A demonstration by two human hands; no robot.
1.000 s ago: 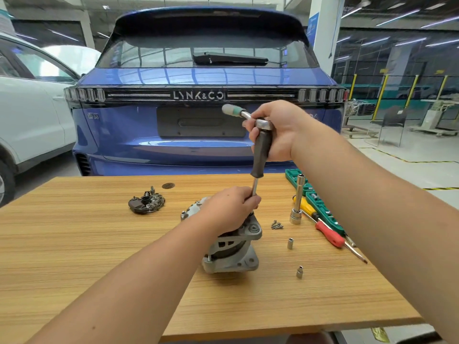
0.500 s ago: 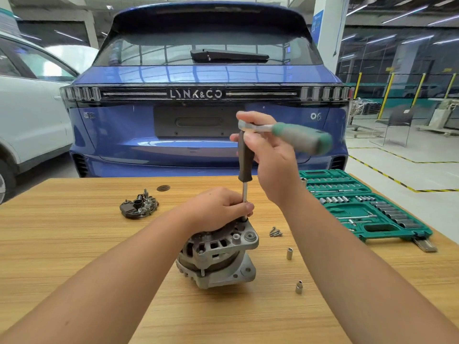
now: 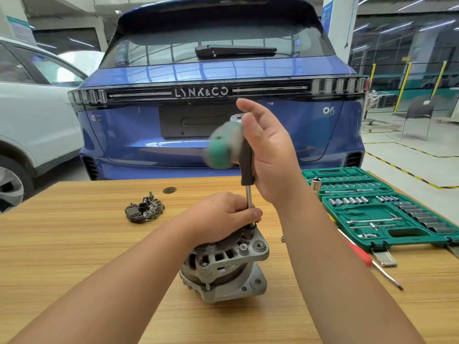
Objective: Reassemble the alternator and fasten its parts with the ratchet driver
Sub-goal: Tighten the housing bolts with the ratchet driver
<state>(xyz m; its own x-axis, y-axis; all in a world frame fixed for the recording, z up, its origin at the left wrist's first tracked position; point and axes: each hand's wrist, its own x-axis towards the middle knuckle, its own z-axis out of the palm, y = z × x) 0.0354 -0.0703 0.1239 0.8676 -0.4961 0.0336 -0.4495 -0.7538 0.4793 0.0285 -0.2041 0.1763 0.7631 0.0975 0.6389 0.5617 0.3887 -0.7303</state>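
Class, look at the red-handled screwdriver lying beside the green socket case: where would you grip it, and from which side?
Grip the red handle of the screwdriver from above, fingers across it. It lies flat on the table with the bare shaft pointing towards the near right, and the handle is its thickest part.

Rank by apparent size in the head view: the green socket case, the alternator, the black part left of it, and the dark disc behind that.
1. Green socket case
2. Alternator, though it sits nearer the camera, so the gap is unsure
3. Black part
4. Dark disc
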